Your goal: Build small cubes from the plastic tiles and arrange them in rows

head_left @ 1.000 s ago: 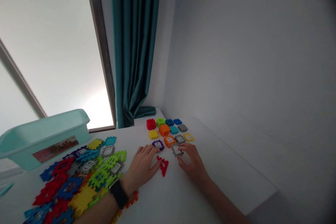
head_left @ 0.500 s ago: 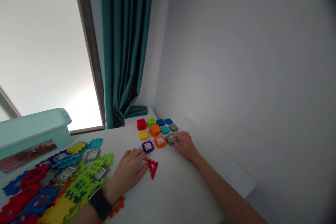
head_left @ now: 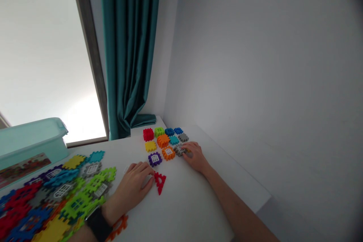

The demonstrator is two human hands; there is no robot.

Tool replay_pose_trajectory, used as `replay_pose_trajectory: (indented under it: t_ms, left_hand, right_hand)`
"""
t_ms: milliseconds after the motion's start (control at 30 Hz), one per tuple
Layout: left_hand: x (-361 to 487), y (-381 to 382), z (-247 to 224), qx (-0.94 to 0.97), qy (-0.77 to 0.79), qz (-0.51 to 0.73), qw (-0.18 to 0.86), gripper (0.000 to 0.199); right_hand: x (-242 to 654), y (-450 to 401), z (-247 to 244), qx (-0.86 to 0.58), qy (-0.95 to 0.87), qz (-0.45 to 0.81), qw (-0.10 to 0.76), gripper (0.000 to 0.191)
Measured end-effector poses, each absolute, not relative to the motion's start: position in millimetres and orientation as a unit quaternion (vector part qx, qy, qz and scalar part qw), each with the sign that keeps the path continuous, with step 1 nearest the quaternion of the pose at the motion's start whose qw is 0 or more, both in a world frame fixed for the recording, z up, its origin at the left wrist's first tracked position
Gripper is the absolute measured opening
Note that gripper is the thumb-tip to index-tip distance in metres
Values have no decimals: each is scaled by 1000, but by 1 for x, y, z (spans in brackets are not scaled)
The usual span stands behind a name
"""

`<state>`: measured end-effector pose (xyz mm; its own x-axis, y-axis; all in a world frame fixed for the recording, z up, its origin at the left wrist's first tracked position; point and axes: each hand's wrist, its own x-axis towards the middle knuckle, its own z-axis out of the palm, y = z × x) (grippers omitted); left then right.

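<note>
White worktop by the window: the right hand seems to pinch a grey window tile, while the relaxed, open left hand rests against a red triangular piece.

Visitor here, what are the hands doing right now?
Right hand on gray window tile. Left hand at red triangular piece. Orange window tile beside the gray.

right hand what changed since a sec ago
The right hand moved forward, away from the open tabletop, to the end of the tile rows, its fingers now over a gray window tile beside the orange window tile. The left hand stayed by the red triangular piece.
</note>
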<state>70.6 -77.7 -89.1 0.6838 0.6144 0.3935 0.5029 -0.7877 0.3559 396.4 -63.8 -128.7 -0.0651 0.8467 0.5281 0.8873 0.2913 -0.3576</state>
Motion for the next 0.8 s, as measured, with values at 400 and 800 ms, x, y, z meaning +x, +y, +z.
replay_pose_trajectory:
  t_ms: [400,800]
  left_hand:
    - [70,-72,-100,920,276,260,101,15]
    - [70,-71,-103,918,274,267,100,15]
  right_hand:
    - [396,-63,-128,-603,-729,-10,325,23]
    - [395,-63,-130,-604,-723,-15,334,22]
